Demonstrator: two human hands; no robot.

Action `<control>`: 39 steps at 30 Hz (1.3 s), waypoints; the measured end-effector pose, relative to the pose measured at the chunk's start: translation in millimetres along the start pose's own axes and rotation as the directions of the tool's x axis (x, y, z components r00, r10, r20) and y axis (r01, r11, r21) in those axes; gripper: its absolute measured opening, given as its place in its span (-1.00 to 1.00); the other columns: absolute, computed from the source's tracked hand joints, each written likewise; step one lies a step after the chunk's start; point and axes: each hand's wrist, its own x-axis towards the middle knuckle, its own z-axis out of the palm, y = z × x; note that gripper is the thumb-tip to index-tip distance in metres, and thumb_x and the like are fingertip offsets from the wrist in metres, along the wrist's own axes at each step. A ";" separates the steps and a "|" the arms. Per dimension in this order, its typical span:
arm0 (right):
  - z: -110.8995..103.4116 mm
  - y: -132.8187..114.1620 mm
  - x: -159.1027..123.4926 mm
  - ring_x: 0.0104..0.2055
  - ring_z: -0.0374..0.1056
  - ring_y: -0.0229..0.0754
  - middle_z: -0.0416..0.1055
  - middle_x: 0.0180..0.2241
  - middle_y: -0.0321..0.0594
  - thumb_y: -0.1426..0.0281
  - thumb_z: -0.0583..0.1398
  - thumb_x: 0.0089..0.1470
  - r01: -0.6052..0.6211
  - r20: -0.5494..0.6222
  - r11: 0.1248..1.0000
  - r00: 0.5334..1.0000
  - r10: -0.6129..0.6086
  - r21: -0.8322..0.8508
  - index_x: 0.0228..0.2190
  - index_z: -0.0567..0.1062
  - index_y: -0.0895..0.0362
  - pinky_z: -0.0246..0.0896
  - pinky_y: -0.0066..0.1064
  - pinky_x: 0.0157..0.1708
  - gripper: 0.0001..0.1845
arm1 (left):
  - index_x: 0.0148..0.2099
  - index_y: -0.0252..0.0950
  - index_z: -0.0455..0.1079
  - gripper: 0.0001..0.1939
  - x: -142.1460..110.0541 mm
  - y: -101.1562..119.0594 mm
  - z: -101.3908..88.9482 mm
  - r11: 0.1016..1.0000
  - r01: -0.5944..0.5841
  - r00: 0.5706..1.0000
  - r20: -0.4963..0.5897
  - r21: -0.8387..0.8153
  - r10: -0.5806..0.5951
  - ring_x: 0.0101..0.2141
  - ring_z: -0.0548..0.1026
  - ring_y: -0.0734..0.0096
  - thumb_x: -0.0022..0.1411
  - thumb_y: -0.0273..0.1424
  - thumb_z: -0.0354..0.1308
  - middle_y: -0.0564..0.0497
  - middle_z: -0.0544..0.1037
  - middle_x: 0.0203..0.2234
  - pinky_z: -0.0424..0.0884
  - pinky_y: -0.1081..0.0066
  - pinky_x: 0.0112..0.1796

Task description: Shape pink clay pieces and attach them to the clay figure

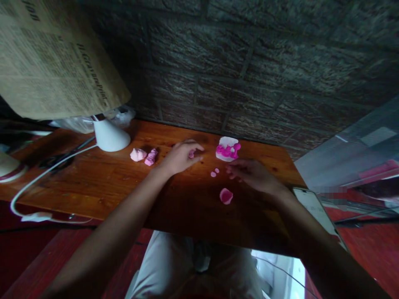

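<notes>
My left hand (181, 157) is over the wooden table, thumb and fingers apart. A small pink clay piece (191, 154) shows in the gap between them; whether it touches the hand I cannot tell. My right hand (251, 173) hovers to the right, palm down, fingers loosely stretched with nothing visible in them. Just beyond its fingertips lies a whitish-pink clay slab (223, 157) with bright pink clay shapes (228, 150) on it. Two small flat pink discs (213, 174) lie between my hands. Nearer me is a pink, cup-like clay piece (226, 196).
Left of my left arm sit a pale pink clay lump (138, 154) and a darker pink one (151, 157). A lamp with a white base (111, 136), paper-print shade (62, 66) and white cord stands at left. A phone (316, 209) lies under my right forearm. A stone-textured wall (199, 70) borders the table.
</notes>
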 end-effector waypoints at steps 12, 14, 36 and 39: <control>25.9 8.4 24.5 -0.17 0.56 -0.06 0.65 -0.17 -0.19 0.18 0.30 0.13 0.234 -0.254 0.966 0.947 -0.199 0.114 -0.16 0.64 0.06 0.44 -0.27 -0.13 -0.71 | 0.06 -0.40 0.47 -0.48 4.0 -1.1 18.5 0.856 0.176 0.984 0.094 -0.486 -0.149 -0.18 0.62 0.31 0.07 -0.31 0.41 -0.14 0.67 -0.15 0.49 0.29 -0.05; 27.7 5.0 21.3 -0.10 0.55 -0.06 0.64 -0.12 -0.19 0.20 0.31 0.12 0.256 -0.240 0.957 0.946 -0.219 0.136 -0.15 0.65 0.06 0.43 -0.28 -0.08 -0.71 | 0.03 -0.39 0.49 -0.49 4.7 9.7 25.5 0.815 0.176 0.984 0.094 -0.553 -0.149 -0.18 0.62 0.31 0.05 -0.32 0.44 -0.12 0.68 -0.18 0.49 0.27 -0.03; 27.7 -1.4 21.4 -0.21 0.57 0.03 0.64 -0.33 -0.18 0.37 0.33 -0.01 0.202 -0.505 0.973 0.832 -0.229 -0.109 -0.37 0.64 0.02 0.41 -0.17 -0.08 -0.91 | -0.28 -0.37 0.50 -0.79 5.0 30.2 34.8 0.714 0.158 0.987 0.132 -0.683 -0.092 -0.40 0.63 0.37 0.11 -0.33 0.38 -0.06 0.68 -0.41 0.54 0.36 -0.25; 8.9 9.5 21.9 -0.23 0.56 0.05 0.63 -0.32 -0.12 0.33 0.31 0.01 0.135 -0.633 0.985 0.755 -0.170 -0.104 -0.35 0.64 0.08 0.41 -0.13 -0.10 -0.87 | -0.26 -0.37 0.50 -0.83 1.5 23.3 24.4 0.775 0.174 0.977 0.208 -0.608 -0.056 -0.38 0.62 0.39 0.15 -0.37 0.33 -0.06 0.67 -0.41 0.53 0.37 -0.22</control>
